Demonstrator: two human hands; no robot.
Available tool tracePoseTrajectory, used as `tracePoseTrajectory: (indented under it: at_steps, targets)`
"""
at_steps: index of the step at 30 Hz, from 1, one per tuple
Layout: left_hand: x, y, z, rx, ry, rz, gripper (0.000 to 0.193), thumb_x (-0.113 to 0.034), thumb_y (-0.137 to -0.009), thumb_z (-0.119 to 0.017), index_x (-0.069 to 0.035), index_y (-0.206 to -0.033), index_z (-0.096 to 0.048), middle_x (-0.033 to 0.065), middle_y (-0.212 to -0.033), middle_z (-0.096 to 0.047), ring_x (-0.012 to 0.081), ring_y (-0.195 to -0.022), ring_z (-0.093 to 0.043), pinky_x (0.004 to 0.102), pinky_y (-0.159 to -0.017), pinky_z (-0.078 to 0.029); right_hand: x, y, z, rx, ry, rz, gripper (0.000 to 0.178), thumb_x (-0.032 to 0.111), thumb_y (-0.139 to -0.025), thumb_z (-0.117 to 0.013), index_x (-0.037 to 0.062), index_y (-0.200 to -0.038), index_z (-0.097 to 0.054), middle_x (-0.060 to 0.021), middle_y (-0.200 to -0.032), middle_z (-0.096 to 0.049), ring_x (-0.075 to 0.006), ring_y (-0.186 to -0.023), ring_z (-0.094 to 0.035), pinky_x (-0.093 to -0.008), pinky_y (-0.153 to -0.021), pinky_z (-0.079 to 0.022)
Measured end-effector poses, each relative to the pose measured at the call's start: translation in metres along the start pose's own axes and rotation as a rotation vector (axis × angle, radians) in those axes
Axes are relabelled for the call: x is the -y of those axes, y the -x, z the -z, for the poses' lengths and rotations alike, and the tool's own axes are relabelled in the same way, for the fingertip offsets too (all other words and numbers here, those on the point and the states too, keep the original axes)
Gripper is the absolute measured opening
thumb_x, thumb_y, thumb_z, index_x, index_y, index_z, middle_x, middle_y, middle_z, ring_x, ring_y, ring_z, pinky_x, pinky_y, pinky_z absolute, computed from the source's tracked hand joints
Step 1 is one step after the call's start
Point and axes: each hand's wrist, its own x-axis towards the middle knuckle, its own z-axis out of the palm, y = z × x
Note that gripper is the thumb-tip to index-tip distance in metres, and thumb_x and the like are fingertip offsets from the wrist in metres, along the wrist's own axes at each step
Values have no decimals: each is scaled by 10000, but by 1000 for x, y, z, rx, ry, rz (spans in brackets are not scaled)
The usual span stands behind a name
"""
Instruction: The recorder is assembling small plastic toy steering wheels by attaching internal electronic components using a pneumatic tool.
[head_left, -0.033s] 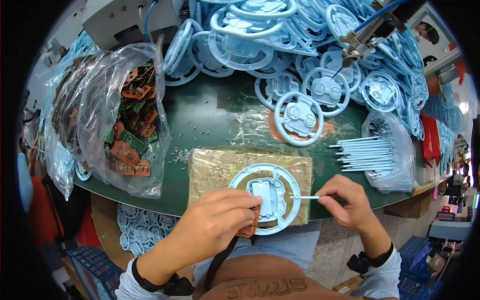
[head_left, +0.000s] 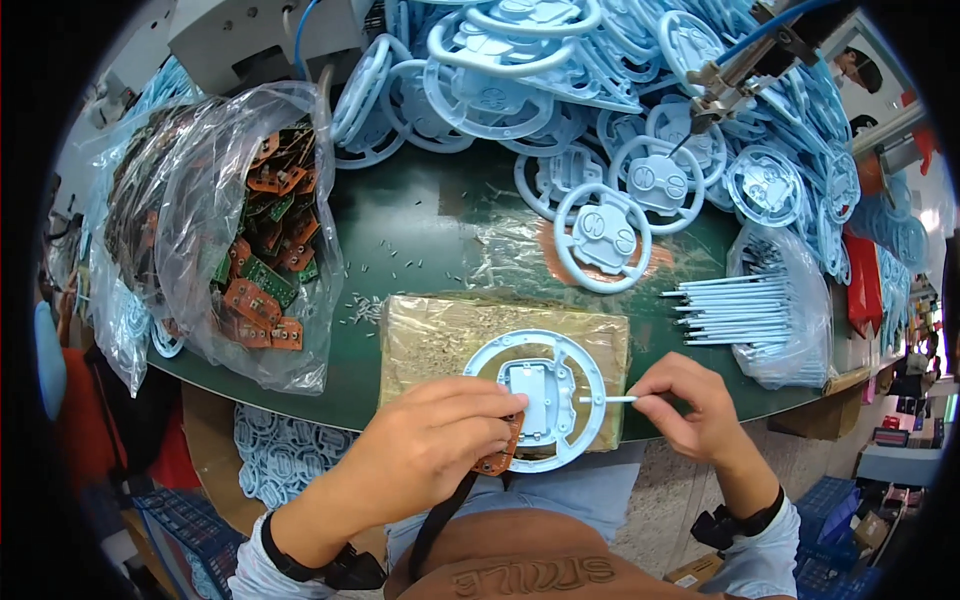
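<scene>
A light-blue toy steering wheel (head_left: 591, 372) lies with its hollow back up on a tape-wrapped block (head_left: 430, 325). My left hand (head_left: 435, 440) is closed at the wheel's left side, holding a brown circuit board (head_left: 500, 450) that is partly hidden under the fingers. Those fingertips also rest against the wheel's hub (head_left: 535, 400). In a pinch between thumb and fingers, my right hand (head_left: 690, 405) holds a thin light-blue stick (head_left: 620, 399). The stick lies level, its far end crossing the right side of the wheel's rim.
A clear bag of circuit boards (head_left: 262, 290) sits at left, with small loose pins (head_left: 365, 308) beside it. Blue sticks (head_left: 725, 305) spill from a bag at right. Behind are heaped wheels (head_left: 500, 90), two nearer wheels (head_left: 603, 238) and a metal tool arm (head_left: 725, 95).
The view has shifted slightly. The stick reaches a little further left across the wheel's rim; my left hand keeps its hold.
</scene>
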Motion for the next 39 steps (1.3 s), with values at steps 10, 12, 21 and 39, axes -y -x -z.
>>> tracePoseTrajectory:
  at_steps: [10,12,21,39]
  targets:
    - [3,1,3,43,40,-11,248,-18,-736,-756,-21,-981,-715,76,-1105,-722,267,-1033,-684,377,-865,-552,14,-17,-10,47,253,151,133,24,-755,-762,50,-863,-689,-68,-785,-632,-234,-680,-605,-332,-572,-480]
    - [3,0,3,46,40,-13,246,-23,-740,-756,-25,-983,-716,75,-1106,-720,265,-1040,-679,380,-860,-549,15,-17,-11,48,296,155,143,24,-743,-767,59,-859,-692,-60,-782,-633,-235,-679,-605,-336,-575,-481]
    - [1,-1,2,70,27,-12,232,-34,-744,-758,-38,-972,-717,64,-1147,-710,263,-1058,-671,387,-857,-537,12,-9,-22,-146,335,216,215,6,-681,-800,78,-863,-711,-46,-795,-625,-211,-663,-569,-306,-557,-442]
    - [-6,-20,-19,-123,-223,-96,220,-32,-675,-704,-60,-893,-693,61,-995,-649,263,-934,-635,381,-785,-497,16,-8,-24,-142,364,209,212,10,-666,-799,76,-849,-714,-33,-792,-619,-209,-666,-576,-312,-544,-451]
